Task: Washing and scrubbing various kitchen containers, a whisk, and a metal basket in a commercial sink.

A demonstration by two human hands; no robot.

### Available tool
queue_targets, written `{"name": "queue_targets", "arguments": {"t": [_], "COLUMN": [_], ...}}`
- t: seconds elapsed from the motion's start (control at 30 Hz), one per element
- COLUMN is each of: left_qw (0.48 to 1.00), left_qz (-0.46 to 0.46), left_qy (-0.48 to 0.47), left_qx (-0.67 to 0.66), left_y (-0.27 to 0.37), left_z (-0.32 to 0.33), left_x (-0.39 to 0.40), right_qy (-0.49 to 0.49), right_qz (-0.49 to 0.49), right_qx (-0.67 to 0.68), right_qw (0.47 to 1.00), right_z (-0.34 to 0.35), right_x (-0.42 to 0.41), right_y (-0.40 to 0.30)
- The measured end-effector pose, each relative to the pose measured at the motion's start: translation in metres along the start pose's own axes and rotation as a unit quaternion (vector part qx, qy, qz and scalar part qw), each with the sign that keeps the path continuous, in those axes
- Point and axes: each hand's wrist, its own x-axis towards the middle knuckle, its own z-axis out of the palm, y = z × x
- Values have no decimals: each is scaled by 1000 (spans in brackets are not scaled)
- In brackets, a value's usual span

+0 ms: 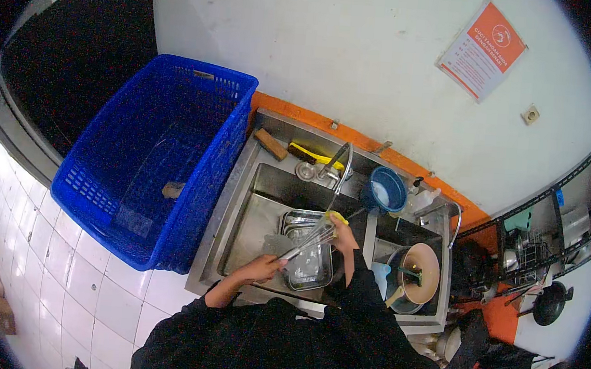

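My left hand (259,269) grips the handle of a wire whisk (312,239), which slants up to the right over the left basin of a steel sink (241,232). In my right hand (343,235) is a yellow sponge (336,218), close to the whisk's wires. Below the whisk, rectangular metal trays (310,273) lie in the basin, the front one with water in it. A grey flat item (277,245) rests beside them. The curved metal faucet (349,167) reaches over the basin from the back ledge.
A blue plastic crate (174,227) stands left of the sink. On the back ledge are a wooden block (271,144), a yellow-handled brush (310,153) and a blue bucket (387,188). The right basin holds a beige pan (430,261) and a bowl. A rack (504,219) stands at right.
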Motion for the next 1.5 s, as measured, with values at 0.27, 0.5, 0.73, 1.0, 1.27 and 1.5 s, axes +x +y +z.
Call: {"name": "queue_targets", "arguments": {"t": [0.27,0.5,0.73,1.0,1.27,1.5], "left_qw": [993,965,940,968,972,952], "left_qz": [-24,-43,-86,-61,-63,-48], "left_qy": [-64,-159,-163,-149,-179,-175], "left_qx": [-97,-202,-286,-194,-137,-245], "left_y": [4,3,2,2,-4,12], "left_z": [3,-1,-8,27,16,25], "left_x": [-11,-7,-12,1,-13,1], "right_qy": [-35,10,-130,111,-23,60], "right_qz": [12,-87,-178,-176,-69,-95], "right_qx": [-20,-108,-219,-282,-424,90], "right_qw": [999,990,950,936,903,990], "right_z": [-13,-36,0,23,-17,10], "right_x": [-12,-7,-42,-25,-12,-21], "right_y": [-30,-51,-63,-28,-61,-40]}}
